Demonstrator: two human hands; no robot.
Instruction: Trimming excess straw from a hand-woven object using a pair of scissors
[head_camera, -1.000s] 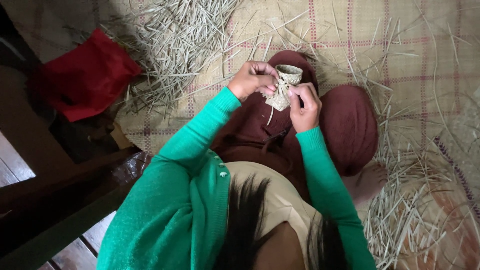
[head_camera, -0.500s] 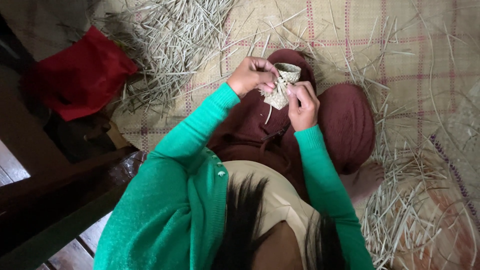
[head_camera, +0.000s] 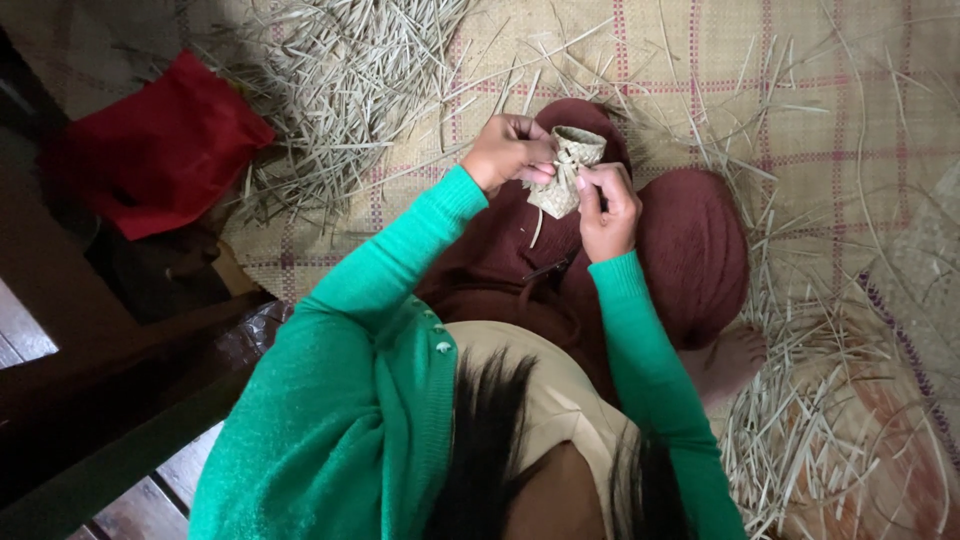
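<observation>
Grips (head_camera: 510, 152) (head_camera: 606, 205) round pouch (head_camera: 566, 172), amid straw (head_camera: 340, 90)

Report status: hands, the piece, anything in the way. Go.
Left hand and right hand both grip the small woven pouch over the lap. Loose straw piled on the mat, red cloth at left. Nothing blocks the hands.

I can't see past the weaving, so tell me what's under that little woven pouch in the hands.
Under the small woven pouch lies the dark red skirt, over a checked straw mat. Left hand and right hand cover its sides; its inside is hidden.
</observation>
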